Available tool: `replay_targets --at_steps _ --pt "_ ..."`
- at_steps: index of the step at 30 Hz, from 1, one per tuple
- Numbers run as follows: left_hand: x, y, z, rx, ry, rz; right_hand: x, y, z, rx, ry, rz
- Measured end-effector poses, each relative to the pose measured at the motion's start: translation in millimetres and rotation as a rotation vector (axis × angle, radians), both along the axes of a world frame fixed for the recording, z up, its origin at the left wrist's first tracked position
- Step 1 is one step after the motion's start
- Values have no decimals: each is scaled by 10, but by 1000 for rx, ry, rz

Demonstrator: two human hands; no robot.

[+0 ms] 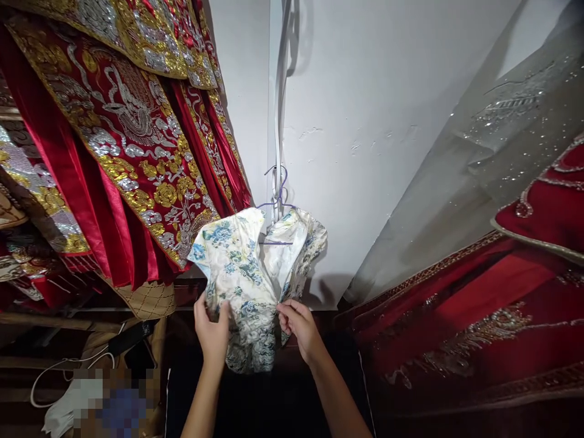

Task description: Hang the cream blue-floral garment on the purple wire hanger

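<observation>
Floral dress (246, 274) hangs vertically, collar up; both hands (212, 331) (298, 325) pinch it.

To my upper left I see red satin robes (104, 176) hanging in heavy folds, their borders thick with gold and silver embroidery of flowers and clouds. Below them a tan quilted piece (146, 299) shows against dark wooden shelving (55, 321). At the lower left lie a white cord (55, 368) and a black strap (130, 337), with a blurred patch just beneath. A white painted wall (365, 121) fills the middle, and a pale strip (279, 91) runs down its corner. On the right I see a sheer grey beaded veil (493, 140) slanting over more red embroidered cloth (483, 316).
</observation>
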State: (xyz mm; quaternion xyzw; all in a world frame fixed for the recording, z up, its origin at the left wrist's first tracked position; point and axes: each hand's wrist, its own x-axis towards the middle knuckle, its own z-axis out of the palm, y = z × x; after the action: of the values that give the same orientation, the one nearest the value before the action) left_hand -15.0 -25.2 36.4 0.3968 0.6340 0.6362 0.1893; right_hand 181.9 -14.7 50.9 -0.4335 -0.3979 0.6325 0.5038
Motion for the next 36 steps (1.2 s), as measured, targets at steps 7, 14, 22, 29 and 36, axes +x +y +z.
replay_targets --at_steps 7,14,22,29,36 --pt "547 47 -17 -55 163 -712 -72 25 -1 -62 -56 181" --pt "782 104 -110 -79 299 -783 207 457 635 122 -145 86" --pt "898 140 -212 -80 377 -956 160 1028 1654 313 -89 -118" --pt "589 654 935 245 174 -759 54 749 1588 443 -227 -34" --pt "561 964 1732 419 590 -752 70 807 1476 578 -246 -115"
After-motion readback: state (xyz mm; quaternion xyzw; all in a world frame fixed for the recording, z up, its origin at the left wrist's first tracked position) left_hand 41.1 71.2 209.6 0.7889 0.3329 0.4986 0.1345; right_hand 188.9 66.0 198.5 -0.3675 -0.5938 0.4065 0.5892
